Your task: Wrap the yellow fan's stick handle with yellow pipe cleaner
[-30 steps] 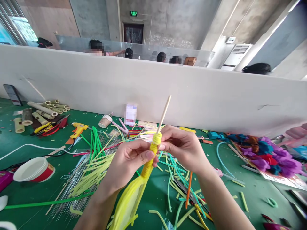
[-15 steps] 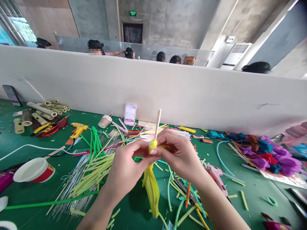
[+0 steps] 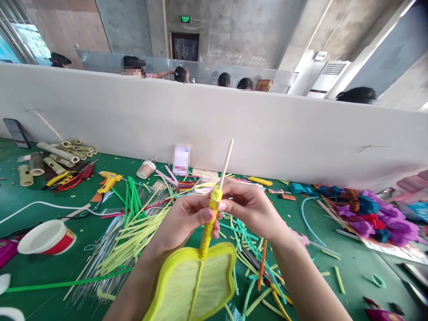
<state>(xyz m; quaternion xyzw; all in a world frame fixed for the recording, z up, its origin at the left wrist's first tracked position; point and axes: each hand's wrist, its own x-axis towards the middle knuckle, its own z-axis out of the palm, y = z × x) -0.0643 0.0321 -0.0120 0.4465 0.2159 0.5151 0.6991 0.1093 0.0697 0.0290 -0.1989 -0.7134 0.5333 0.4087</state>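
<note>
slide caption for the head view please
Left hand and right hand hold a yellow-wrapped pale wooden stick bearing a yellow-rimmed lobed panel over a cluttered green table.

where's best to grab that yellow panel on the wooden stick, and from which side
Probably the upper part of the bare, pale wooden stick, from above: it is slim, straight and rises clear of the left hand and right hand at the yellow-wrapped stem. The broad yellow panel below looks thin, a poorer grip.

The scene is viewed from the head, faced forward and down; the left grip [image 3: 189, 218] and right grip [image 3: 249, 207] are seen close by, the white partition [image 3: 274, 129] farther off across the green surface [image 3: 354, 263].
</note>
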